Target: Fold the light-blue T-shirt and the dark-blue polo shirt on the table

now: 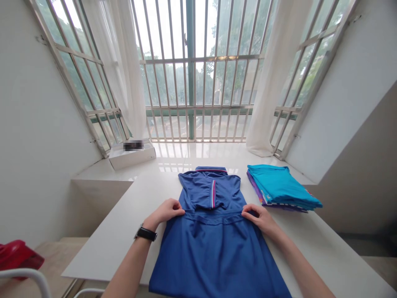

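A dark blue collared shirt lies on the white table in front of me, its lower part spreading toward me over the near edge. Its sleeve, trimmed with a red, white and blue stripe, is folded across the upper part, and the collar points at the window. My left hand, with a black-strapped watch on the wrist, pinches the left end of a hem that runs across the shirt. My right hand pinches the right end of that same hem. Both hands have thumb and fingers closed on the cloth.
To the right, a stack of folded clothes has a turquoise piece on top. A white open box stands on the window sill at the back left. Something red and a white curved rail are at lower left.
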Demonstrator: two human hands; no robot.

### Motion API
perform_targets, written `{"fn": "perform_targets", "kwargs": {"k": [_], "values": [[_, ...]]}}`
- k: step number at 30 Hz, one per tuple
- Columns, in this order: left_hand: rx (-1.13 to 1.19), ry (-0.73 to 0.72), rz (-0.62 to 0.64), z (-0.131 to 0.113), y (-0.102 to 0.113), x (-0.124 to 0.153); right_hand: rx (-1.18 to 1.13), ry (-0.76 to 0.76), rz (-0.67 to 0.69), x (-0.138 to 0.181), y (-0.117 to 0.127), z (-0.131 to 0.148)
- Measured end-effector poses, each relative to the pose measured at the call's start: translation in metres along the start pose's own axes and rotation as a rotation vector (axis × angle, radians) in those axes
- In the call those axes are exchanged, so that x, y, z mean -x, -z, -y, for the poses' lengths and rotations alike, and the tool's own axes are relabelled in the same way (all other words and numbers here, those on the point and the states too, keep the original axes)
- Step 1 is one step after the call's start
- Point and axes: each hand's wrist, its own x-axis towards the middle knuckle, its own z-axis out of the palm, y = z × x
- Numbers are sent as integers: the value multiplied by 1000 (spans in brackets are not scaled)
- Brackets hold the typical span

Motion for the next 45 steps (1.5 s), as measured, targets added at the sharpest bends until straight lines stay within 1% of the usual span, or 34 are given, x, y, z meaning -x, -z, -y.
{"fn": "perform_targets", "kwargs": {"k": [5, 9, 16, 18, 20, 22, 24, 25, 27, 30, 35, 39, 42, 45], "values": [[92, -29, 73, 8, 6, 1, 9, -48, -75, 3, 2, -1], [175, -47, 84, 9, 11, 9, -65, -60, -114, 5, 6, 5], [352, -33, 47, 3, 21, 28, -283, -145, -152, 12, 21, 20], [406, -41, 11, 2, 19, 26, -363, -156, -189, 12, 25, 22], [425, -50, -57, 3, 14, 21, -392, -162, -234, 11, 26, 20], [353, -49, -143, 7, 7, 14, -344, -169, -242, 7, 25, 14], [195, -50, -208, 12, 0, 9, -224, -173, -205, 4, 22, 6], [112, -57, -221, 14, -2, 8, -145, -167, -180, 3, 20, 2], [-5, -78, -217, 16, -4, 8, 17, -139, -140, 3, 18, -5], [-65, -102, -189, 16, -1, 12, 179, -94, -102, 4, 18, -10], [-105, -120, -156, 16, 8, 18, 299, -55, -73, 7, 20, -11], [-135, -106, -148, 18, 11, 19, 370, -40, -68, 7, 20, -9], [-169, -102, -159, 18, 10, 20, 419, -62, -55, 9, 20, -7], [-273, -84, -181, 14, 8, 23, 488, -113, -56, 10, 20, -7]]}}
